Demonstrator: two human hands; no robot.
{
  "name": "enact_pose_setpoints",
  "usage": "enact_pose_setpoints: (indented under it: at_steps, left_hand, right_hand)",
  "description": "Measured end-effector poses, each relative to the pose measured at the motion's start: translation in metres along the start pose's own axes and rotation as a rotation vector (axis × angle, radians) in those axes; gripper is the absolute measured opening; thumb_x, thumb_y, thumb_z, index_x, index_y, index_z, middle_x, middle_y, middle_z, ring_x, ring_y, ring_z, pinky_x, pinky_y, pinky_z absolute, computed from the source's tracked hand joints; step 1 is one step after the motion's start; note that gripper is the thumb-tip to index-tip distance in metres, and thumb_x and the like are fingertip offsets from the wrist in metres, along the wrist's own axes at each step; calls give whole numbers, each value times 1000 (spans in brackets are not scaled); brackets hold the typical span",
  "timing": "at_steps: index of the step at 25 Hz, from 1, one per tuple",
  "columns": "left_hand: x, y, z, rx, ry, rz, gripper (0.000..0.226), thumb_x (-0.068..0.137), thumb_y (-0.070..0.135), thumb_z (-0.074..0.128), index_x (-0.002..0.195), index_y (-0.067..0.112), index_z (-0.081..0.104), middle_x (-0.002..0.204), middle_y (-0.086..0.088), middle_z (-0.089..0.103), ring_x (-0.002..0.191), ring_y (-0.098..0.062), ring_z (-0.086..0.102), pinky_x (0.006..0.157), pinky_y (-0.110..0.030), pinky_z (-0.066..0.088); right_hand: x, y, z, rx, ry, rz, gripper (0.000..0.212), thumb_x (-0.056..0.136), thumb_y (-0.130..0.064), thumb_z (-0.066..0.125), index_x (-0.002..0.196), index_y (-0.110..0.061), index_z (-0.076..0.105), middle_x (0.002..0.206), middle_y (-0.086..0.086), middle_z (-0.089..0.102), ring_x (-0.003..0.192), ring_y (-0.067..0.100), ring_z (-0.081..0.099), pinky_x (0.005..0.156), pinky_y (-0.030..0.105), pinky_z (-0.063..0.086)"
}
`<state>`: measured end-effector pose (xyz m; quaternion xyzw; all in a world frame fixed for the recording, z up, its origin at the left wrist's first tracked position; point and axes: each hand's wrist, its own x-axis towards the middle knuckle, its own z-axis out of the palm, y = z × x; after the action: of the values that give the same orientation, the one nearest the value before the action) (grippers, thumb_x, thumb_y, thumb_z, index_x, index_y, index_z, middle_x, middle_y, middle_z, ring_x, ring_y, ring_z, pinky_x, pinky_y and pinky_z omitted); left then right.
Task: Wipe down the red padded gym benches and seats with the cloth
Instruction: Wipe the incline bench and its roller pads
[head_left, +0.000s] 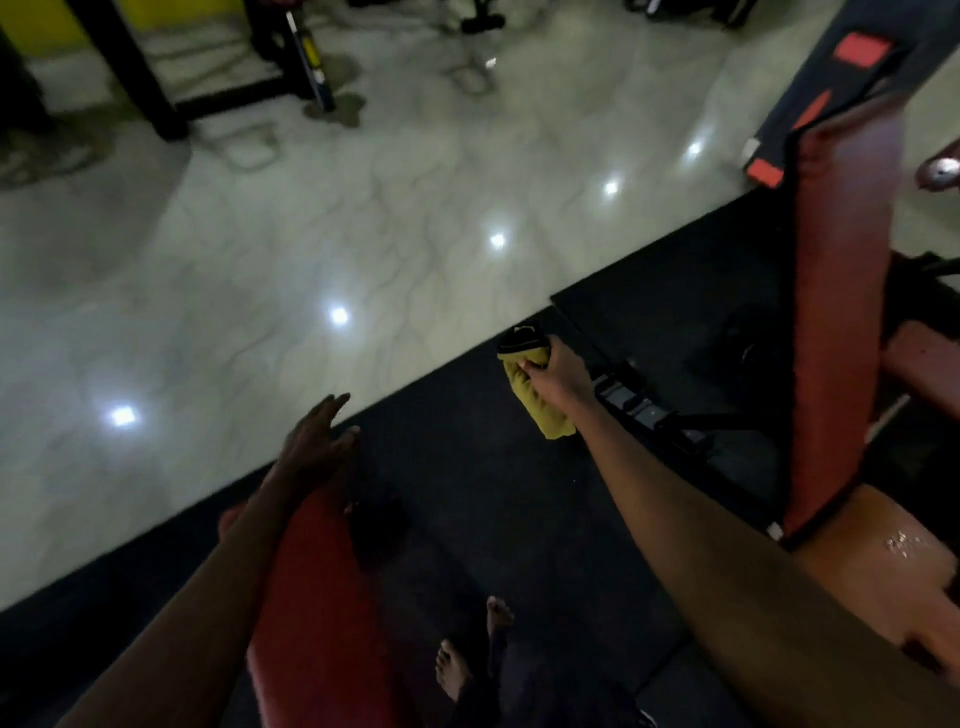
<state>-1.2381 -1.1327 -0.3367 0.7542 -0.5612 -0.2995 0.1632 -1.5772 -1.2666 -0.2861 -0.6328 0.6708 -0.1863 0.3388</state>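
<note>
A gym: red padded benches (831, 322) on black rubber matting (467, 493), machine frames (140, 78) behind.

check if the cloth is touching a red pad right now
No, the right hand grips the yellow cloth in the air above the dark mat, apart from the pads.

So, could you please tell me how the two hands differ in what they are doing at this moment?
The right hand has its fingers curled round the bunched yellow cloth; the left hand holds nothing, its fingers straight. The right hand reaches out over the dark mat, while the left hand hovers beyond the end of a red pad. Neither hand is wiping a pad.
</note>
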Motion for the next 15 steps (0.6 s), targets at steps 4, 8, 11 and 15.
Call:
enact_pose_setpoints:
  at_steps: [4, 8, 11, 15]
  left_hand:
    - [51, 79, 3, 67, -58, 97, 64, 98, 28, 62, 155, 23, 34, 162, -9, 29, 149, -27, 29, 120, -43, 25]
    - [92, 145, 11, 85, -60, 234, 62, 98, 28, 61, 154, 24, 36, 161, -8, 31, 148, -26, 30, 120, -44, 26]
    - [111, 186, 18, 81, -113, 304, 61, 99, 29, 60, 154, 27, 35, 162, -5, 30, 149, -23, 28, 121, -43, 26]
    - [141, 245, 24, 107, -219, 456, 63, 99, 28, 60, 155, 26, 33, 162, -6, 29, 148, -25, 29, 120, -43, 28]
  right_hand:
    - [11, 33, -73, 35, 109, 67, 44, 92, -29, 68, 131, -13, 53, 128, 12, 63, 119, 32, 59, 94, 39, 47]
    - [15, 50, -117, 55, 188, 118, 45, 94, -30, 67, 133, -15, 52, 129, 10, 63, 119, 31, 58, 96, 41, 48]
    - [10, 61, -138, 60, 236, 155, 44, 92, -32, 67, 131, -17, 52, 126, 9, 64, 116, 31, 60, 95, 43, 50]
    - [0, 74, -169, 83, 354, 250, 45, 89, -32, 69, 130, -19, 53, 123, 8, 66, 112, 31, 62, 91, 43, 52]
